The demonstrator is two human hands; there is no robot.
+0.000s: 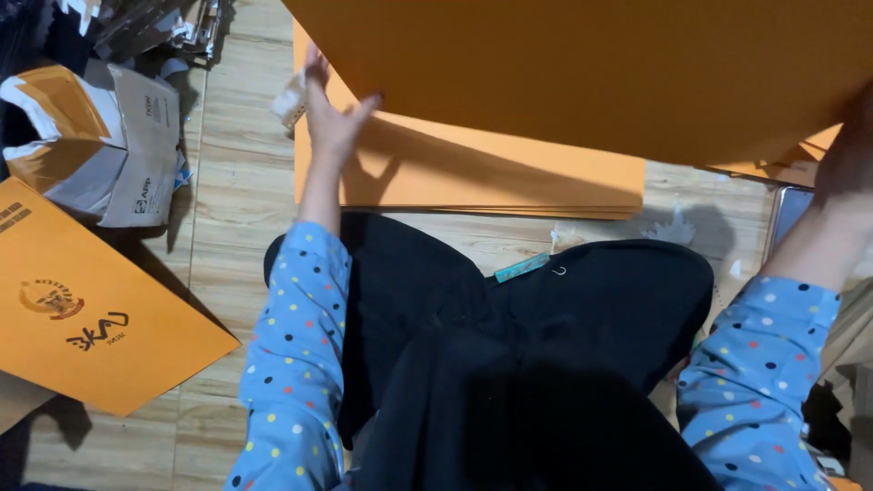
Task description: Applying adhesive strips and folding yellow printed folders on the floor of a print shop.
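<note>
The big orange sheet (582, 64) is hanging lifted over the stack (491, 177) on the floor (245, 182), and I am steadying it with my left hand (332, 114) spread open and my right hand (850, 168) gripping its edge, so it is risking buckling or sliding askew.

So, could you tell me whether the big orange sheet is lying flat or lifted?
Lifted: the orange sheet casts a shadow on the stack.

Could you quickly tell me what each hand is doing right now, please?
Left hand: open, fingers spread against the edge of the raised orange sheet.
Right hand: at the sheet's right edge; grip cannot be told.
</note>
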